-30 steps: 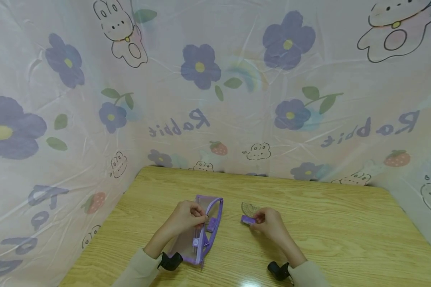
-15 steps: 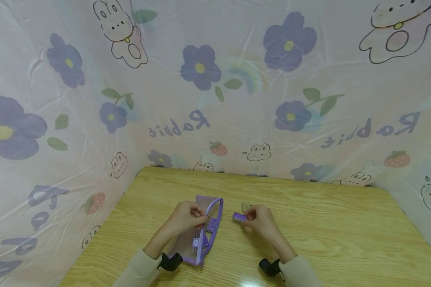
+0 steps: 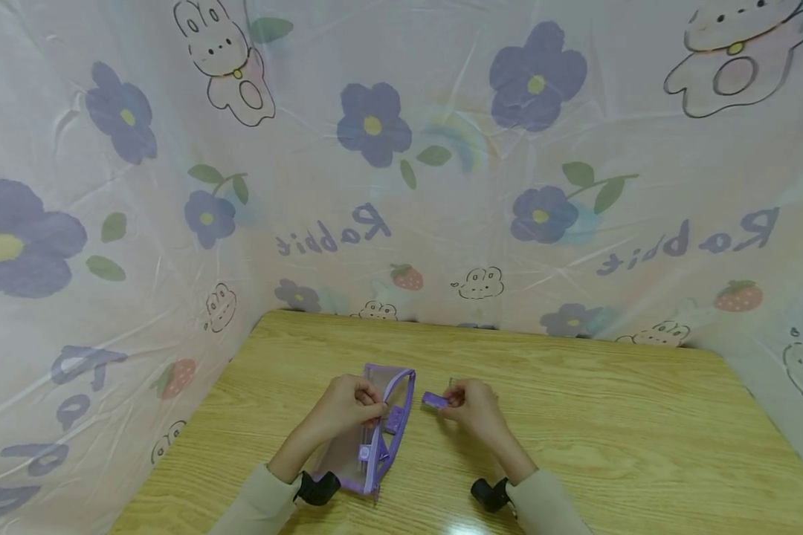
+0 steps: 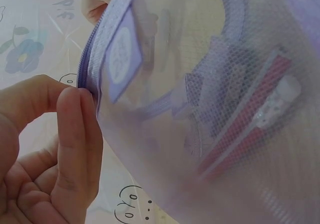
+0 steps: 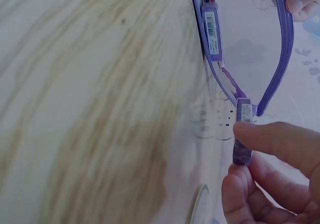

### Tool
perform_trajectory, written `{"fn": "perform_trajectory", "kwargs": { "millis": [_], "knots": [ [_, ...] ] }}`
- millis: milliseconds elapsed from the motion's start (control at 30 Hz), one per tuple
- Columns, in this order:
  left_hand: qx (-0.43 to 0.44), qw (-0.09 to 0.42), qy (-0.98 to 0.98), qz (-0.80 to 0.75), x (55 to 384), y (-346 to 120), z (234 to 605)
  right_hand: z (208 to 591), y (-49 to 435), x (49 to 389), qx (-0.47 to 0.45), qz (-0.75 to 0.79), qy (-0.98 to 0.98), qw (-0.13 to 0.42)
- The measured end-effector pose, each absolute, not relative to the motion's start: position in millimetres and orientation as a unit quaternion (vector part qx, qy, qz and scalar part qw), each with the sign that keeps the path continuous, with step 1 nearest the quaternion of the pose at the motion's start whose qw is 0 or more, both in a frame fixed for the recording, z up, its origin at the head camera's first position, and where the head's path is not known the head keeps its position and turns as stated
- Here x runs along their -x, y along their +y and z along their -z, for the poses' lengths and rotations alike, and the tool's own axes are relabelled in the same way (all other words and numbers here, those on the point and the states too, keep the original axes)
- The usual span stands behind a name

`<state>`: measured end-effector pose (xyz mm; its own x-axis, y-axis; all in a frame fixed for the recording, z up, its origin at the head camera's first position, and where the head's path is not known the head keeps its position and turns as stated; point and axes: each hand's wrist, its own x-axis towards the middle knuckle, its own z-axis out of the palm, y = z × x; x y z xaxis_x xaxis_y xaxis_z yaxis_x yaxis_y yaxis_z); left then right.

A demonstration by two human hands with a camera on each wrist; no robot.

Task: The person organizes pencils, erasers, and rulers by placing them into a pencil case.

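Note:
A mesh pencil case (image 3: 344,461) with purple trim lies on the table, its zipped mouth spread apart. My left hand (image 3: 351,403) pinches the zipper edge (image 4: 87,67) between thumb and fingers. Through the mesh in the left wrist view show red sticks (image 4: 250,119), one with a white end. A purple labelled block (image 5: 212,32) sits inside the case in the right wrist view. My right hand (image 3: 476,409) pinches a small purple eraser (image 3: 433,400), a label on its side, just right of the case's mouth. Its far end points toward the opening.
A clear protractor (image 5: 199,204) lies behind my right hand, mostly hidden in the head view. The wood-grain table (image 3: 609,423) extends to the right. A printed rabbit-and-flower cloth (image 3: 442,186) hangs along the table's back and left sides.
My right hand has carried the eraser leftward, closer to the pencil case, and now covers most of the protractor. My left hand and the case have stayed in place.

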<state>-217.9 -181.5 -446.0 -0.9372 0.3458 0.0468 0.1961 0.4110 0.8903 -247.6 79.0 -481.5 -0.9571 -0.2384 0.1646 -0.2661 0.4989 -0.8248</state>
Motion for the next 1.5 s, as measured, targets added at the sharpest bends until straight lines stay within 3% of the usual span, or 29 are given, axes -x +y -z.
{"fn": "perform_trajectory", "kwargs": {
  "millis": [733, 967, 1500],
  "knots": [
    [-0.177, 0.069, 0.838, -0.512, 216.9, -184.1, 451.7, 486.3, 63.3, 247.3, -0.202, -0.485, -0.85, 0.045],
    [-0.177, 0.069, 0.839, -0.51, 217.5, -183.5, 451.7, 487.8, 56.4, 251.2, -0.165, -0.476, -0.864, 0.027],
    [-0.177, 0.074, 0.841, -0.507, 216.7, -183.8, 450.2, 490.6, 49.6, 251.1, -0.18, -0.48, -0.858, 0.024]
  ]
}}
